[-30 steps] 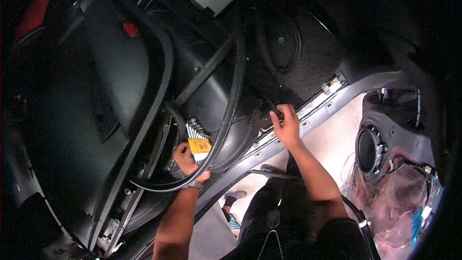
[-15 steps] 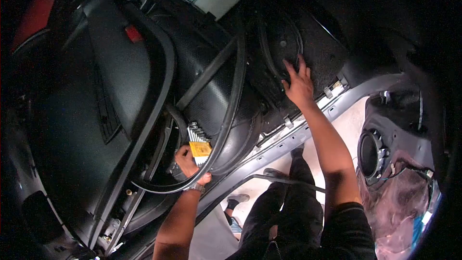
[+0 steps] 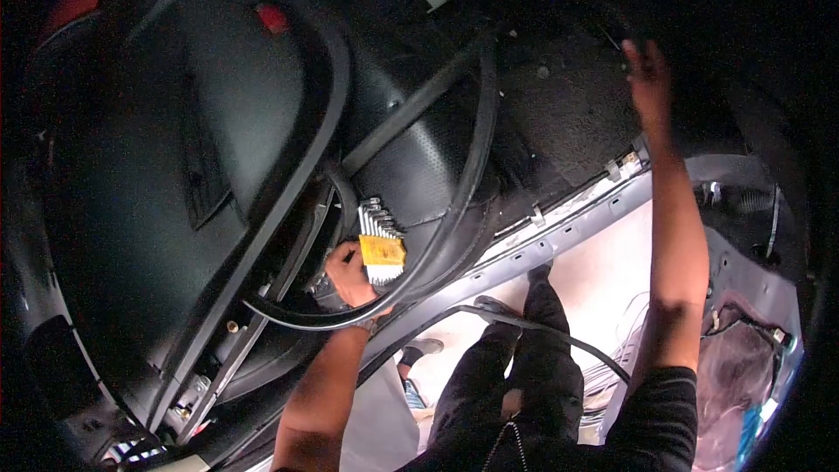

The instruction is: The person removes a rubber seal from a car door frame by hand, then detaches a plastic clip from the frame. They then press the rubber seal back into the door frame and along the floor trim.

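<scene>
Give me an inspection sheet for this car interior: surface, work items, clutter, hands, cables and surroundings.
Surface: dark carpeted car floor, bare grey door sill along its edge.
Work items: hex key set in a yellow holder; loose black rubber door seal looping across the cabin.
Clutter: crumpled clear plastic sheet at lower right.
Hands: left hand grips the hex key set; right hand reaches onto the carpet, fingers spread, holding nothing.
Cables: thin white wires outside by the sill.
Surroundings: dark seat at left; pale floor outside.
</scene>
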Demonstrator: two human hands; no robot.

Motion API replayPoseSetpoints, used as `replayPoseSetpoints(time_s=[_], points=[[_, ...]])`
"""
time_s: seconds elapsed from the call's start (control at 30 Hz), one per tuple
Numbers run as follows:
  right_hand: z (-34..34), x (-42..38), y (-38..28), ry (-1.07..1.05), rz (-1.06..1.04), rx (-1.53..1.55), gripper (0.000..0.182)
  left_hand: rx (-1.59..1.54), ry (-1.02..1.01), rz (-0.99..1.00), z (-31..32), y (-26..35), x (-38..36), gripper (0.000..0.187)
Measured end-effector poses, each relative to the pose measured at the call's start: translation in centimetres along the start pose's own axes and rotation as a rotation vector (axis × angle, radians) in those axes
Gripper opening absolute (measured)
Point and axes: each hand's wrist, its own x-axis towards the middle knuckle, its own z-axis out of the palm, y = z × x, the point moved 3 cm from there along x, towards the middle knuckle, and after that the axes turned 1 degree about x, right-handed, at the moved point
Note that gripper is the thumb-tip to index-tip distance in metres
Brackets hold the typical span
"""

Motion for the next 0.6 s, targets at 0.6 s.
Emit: replayPoseSetpoints(time_s=[0.6], points=[[3.2,-7.4,-1.4,0.328,-0.092,0.1,0.058,-0.052,0.035,0.0,0.4,-1.1,-0.5,0.093]])
